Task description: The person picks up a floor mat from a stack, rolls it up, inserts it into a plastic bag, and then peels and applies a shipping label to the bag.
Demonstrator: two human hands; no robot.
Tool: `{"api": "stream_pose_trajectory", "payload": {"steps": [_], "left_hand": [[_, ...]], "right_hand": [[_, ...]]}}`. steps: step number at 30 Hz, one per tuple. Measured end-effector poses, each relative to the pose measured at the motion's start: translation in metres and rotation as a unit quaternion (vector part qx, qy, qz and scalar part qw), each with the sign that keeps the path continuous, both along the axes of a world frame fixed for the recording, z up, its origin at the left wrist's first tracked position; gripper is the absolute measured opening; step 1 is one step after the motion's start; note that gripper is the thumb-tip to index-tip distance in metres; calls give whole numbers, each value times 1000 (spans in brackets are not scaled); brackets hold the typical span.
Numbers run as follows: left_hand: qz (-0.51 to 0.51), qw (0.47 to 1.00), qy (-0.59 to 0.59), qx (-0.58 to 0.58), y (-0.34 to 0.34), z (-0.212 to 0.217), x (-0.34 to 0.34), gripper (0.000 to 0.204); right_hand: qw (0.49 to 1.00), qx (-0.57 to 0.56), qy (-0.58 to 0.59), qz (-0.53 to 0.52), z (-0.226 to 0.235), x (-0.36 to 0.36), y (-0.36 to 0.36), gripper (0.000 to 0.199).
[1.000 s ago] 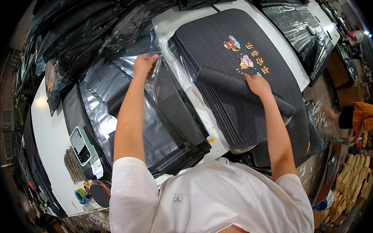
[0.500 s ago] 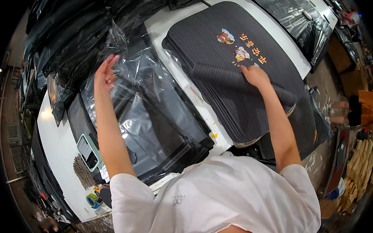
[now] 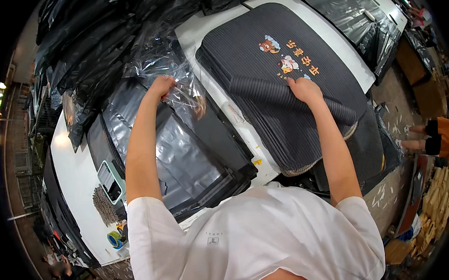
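Closed on a crumpled clear plastic bag (image 3: pixel 190 91), my left hand (image 3: pixel 161 87) is above a stack of grey-black plastic bags (image 3: pixel 185 151). The bag spreads out beyond and to the right of the fingers. To the right, a thick pile of dark grey ribbed mats (image 3: pixel 279 132) bears cartoon animals and orange lettering on its top sheet. My right hand (image 3: pixel 305 90) grips the near part of the top ribbed mat (image 3: pixel 262 91), which is rolled back over itself.
Heaps of black plastic-wrapped goods (image 3: pixel 90 50) lie at the far left. By my left arm are a phone in a pale green case (image 3: pixel 111 182), a grey fuzzy strip (image 3: pixel 104 205) and tape rolls (image 3: pixel 114 239). Another person's legs (image 3: pixel 417 144) show at the right.
My left hand has come down and right, from open over the plastic to closed on the clear bag, which is now bunched up. My right hand keeps its grip on the mat.
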State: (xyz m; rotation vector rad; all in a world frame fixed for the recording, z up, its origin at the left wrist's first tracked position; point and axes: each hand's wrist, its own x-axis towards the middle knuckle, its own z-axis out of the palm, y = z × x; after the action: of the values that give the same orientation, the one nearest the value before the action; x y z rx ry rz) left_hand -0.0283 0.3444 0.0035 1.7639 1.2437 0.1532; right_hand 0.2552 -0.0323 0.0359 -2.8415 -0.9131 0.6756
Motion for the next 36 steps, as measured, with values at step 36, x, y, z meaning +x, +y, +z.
{"api": "stream_pose_trajectory", "payload": {"steps": [36], "left_hand": [[-312, 862, -319, -241, -291, 59, 252, 56]], "right_hand": [[668, 614, 366, -207, -2, 14, -48, 37]]}}
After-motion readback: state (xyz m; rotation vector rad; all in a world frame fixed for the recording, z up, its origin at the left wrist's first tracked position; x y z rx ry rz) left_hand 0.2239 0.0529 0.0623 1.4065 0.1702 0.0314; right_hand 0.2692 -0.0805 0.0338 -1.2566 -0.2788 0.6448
